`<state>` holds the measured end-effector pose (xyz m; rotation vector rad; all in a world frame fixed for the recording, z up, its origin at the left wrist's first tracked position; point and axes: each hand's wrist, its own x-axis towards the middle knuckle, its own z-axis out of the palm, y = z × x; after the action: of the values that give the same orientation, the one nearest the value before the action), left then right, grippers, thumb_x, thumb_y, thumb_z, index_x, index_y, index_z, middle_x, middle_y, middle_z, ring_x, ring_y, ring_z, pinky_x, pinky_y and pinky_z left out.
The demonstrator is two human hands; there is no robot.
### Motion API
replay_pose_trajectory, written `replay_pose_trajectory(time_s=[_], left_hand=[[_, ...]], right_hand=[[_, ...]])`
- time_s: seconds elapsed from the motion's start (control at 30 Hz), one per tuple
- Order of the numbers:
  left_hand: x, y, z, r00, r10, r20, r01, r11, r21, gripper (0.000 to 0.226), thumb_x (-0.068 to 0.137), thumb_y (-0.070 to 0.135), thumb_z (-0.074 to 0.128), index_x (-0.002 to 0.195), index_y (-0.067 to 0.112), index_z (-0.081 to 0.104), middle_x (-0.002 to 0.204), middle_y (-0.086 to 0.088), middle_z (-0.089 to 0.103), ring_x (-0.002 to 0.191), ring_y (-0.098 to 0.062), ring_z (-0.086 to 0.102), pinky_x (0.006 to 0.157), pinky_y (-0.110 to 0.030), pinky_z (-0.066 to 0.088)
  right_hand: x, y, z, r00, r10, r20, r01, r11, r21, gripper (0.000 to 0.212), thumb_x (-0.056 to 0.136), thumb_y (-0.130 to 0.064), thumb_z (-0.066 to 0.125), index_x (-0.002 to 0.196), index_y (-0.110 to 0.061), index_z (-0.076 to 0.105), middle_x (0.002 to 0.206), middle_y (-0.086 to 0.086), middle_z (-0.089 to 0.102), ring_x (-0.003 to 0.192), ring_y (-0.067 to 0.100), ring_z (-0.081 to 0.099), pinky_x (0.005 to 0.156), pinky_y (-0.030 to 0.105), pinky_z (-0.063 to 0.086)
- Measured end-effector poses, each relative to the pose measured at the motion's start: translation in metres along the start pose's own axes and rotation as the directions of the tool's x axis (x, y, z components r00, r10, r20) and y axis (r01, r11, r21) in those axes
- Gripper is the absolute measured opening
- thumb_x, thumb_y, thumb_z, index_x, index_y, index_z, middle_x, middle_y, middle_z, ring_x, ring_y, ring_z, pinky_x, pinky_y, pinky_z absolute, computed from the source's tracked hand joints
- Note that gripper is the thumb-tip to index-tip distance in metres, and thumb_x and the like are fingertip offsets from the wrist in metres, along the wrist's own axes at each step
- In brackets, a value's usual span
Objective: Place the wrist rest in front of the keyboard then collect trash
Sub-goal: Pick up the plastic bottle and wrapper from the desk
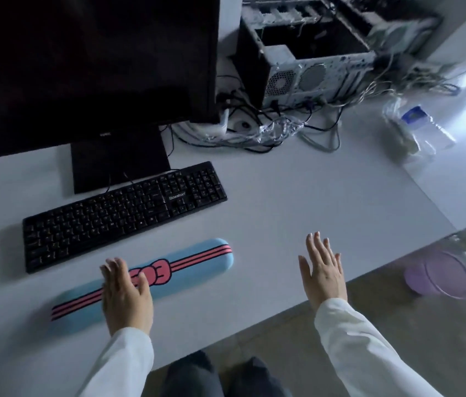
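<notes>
Blue wrist rest [191,267], pink bow stripe, flat just before black keyboard [123,213], parallel.

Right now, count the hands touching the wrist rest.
1: the left hand lies open on the wrist rest; the right hand hovers open over the desk.

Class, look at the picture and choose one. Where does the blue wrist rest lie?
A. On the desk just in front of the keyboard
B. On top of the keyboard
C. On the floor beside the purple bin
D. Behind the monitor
A: the wrist rest lies on the desk along the near edge of the keyboard, with the left hand over its middle.
</notes>
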<state>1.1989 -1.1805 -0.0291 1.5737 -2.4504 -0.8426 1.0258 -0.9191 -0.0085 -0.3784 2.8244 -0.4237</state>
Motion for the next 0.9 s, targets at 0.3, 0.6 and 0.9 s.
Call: replay_pose_trajectory(time_s=[0.3, 0.6, 0.9], left_hand=[[-0.081, 0.177, 0.089, 0.894, 0.292, 0.339, -0.272, 0.956, -0.108, 0.051, 0.092, 0.014, 0.042, 0.141, 0.004, 0.031, 0.153, -0.018, 0.031, 0.143, -0.029, 0.028, 0.116, -0.037, 0.022], [-0.158, 0.308, 0.154, 0.722, 0.434, 0.539, -0.390, 0.899, -0.201, 0.036, 0.091, 0.015, 0.045, 0.124, 0.009, 0.055, 0.130, -0.015, 0.060, 0.120, -0.030, 0.055, 0.099, -0.031, 0.039], [-0.163, 0.412, 0.211, 0.671, 0.484, 0.562, -0.382, 0.875, -0.297, 0.032, 0.093, 0.018, 0.043, 0.119, 0.007, 0.057, 0.124, -0.012, 0.063, 0.115, -0.027, 0.057, 0.087, -0.022, 0.037]], right_hand=[[-0.015, 0.111, -0.069, 0.979, 0.178, -0.097, -0.159, 0.971, 0.178, 0.052, 0.095, -0.028, 0.037, 0.146, -0.021, 0.025, 0.157, -0.002, 0.024, 0.147, 0.021, 0.015, 0.118, 0.036, 0.008], [-0.015, 0.191, -0.118, 0.896, 0.418, -0.148, -0.292, 0.808, 0.513, 0.046, 0.090, -0.026, 0.051, 0.133, -0.010, 0.048, 0.136, 0.007, 0.051, 0.128, 0.020, 0.047, 0.101, 0.017, 0.027], [0.049, 0.255, -0.159, 0.818, 0.566, -0.103, -0.344, 0.624, 0.701, 0.037, 0.086, -0.027, 0.057, 0.119, -0.011, 0.057, 0.122, 0.006, 0.063, 0.109, 0.019, 0.061, 0.091, 0.021, 0.042]])
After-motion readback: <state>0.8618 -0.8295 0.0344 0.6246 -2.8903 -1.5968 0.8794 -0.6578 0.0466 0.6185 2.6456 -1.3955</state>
